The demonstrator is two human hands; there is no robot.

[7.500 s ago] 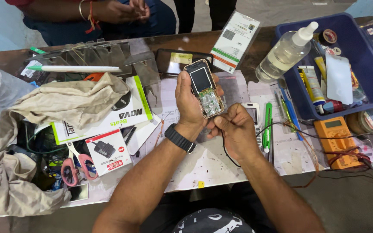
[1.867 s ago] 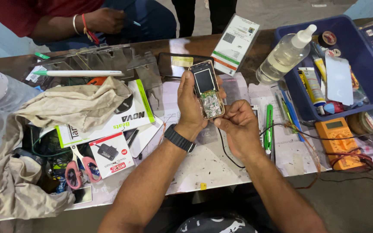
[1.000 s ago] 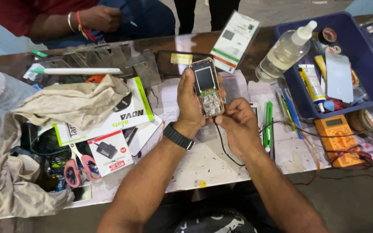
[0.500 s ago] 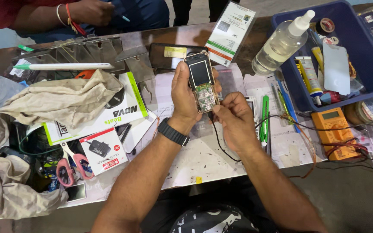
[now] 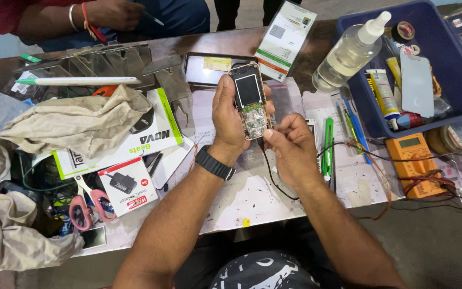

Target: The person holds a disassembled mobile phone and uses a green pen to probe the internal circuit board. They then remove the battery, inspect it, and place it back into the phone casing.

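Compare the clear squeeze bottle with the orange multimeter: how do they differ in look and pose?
The clear squeeze bottle is see-through with a white nozzle; the orange multimeter is opaque and boxy with a small screen. The bottle leans across the blue bin's rim; the multimeter lies flat on the table among wires. Neither hand touches them.

The opened phone (image 5: 250, 101) is up in the middle, over the table (image 5: 252, 198). The left hand (image 5: 230, 120) is on its left side and the right hand (image 5: 290, 147) is just below and to its right. A cable (image 5: 271, 174) hangs down from the phone's bottom end. The cloth (image 5: 76, 120) lies far to the left, on top of a box (image 5: 129, 144). The scissors (image 5: 89, 200) lie below that box. The tub (image 5: 445, 69) is at the far right, with a bottle (image 5: 351, 51) leaning on its left wall. The meter (image 5: 415, 163) lies in front of the tub.
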